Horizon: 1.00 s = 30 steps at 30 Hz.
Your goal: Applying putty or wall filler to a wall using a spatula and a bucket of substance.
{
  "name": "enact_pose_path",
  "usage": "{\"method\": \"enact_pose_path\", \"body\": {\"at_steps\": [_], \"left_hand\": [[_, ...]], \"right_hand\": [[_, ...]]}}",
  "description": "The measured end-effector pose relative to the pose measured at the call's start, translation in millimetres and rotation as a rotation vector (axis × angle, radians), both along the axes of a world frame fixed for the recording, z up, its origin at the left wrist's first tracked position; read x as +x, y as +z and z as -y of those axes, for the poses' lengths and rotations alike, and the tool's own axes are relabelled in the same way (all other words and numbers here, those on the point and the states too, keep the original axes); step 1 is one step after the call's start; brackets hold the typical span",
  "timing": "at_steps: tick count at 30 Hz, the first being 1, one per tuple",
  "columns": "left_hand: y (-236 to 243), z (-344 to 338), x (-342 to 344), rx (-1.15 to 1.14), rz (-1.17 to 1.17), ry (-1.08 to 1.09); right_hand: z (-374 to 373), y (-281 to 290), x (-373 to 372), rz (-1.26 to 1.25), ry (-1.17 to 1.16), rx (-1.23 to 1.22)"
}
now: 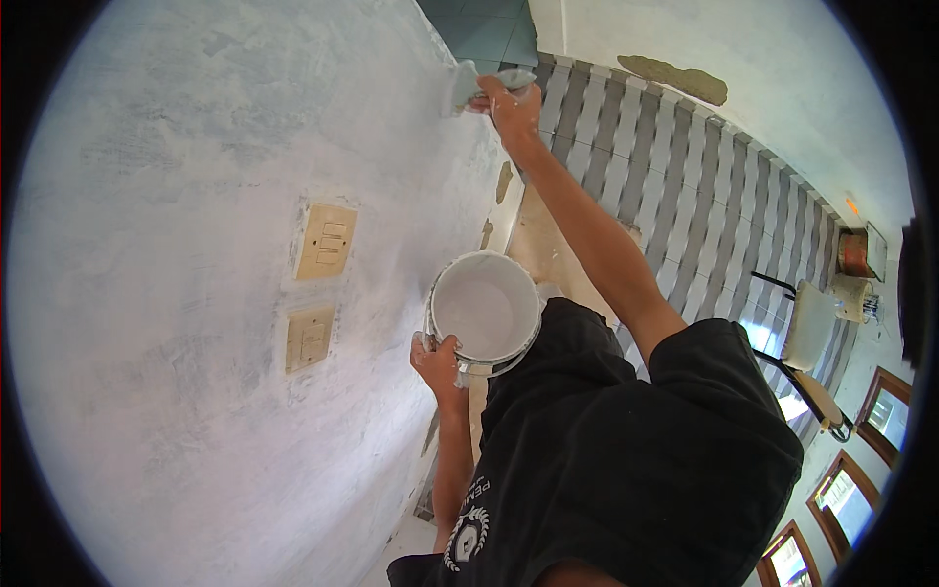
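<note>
My left hand (439, 366) is closed on the rim of a white bucket (534, 338), its fingers smeared with white. Pale, smooth white paint (486, 305) shows inside the bucket, which is close to the wall and in front of my body. With my right arm stretched far forward, my right hand (513, 110) grips a paintbrush (464, 88) coated in white. The brush's head is against the far edge of the wall (391, 196), beside an opening. White spots mark my right fingers too.
Two cream switch plates (326, 241) are set in the patchy white wall on the left. Striped grey tiles (675, 186) cover the floor. A chair (810, 328) stands at the right, near wood-framed windows (846, 501). Bare plaster (675, 80) shows low on the far wall.
</note>
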<state>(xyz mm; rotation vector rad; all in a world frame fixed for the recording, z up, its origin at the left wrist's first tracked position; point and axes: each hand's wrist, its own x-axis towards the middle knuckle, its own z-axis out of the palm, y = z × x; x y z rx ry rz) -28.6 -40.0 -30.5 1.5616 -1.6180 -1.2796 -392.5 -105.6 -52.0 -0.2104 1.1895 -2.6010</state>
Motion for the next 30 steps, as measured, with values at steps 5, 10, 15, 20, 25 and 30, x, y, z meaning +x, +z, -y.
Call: {"method": "enact_pose_path", "body": {"at_steps": [5,10,15,20,25,30], "left_hand": [[3,4,-1,0.062,-0.010,0.010],[2,2,-6,0.035,-0.009,-0.005],[-7,2,1,0.047,-0.027,0.018],[-1,2,5,0.045,-0.020,0.017],[-12,5,14,0.006,-0.056,0.025],[3,-2,6,-0.009,-0.040,0.031]], "right_hand": [[-27,55,-1,-0.019,0.138,-0.174],[-23,19,-3,0.005,0.218,-0.340],[-13,-59,14,0.168,0.222,-0.309],[-26,-98,15,0.300,0.235,-0.208],[-26,-103,-7,0.212,0.069,0.061],[5,-86,-19,0.112,0.037,0.167]]}}
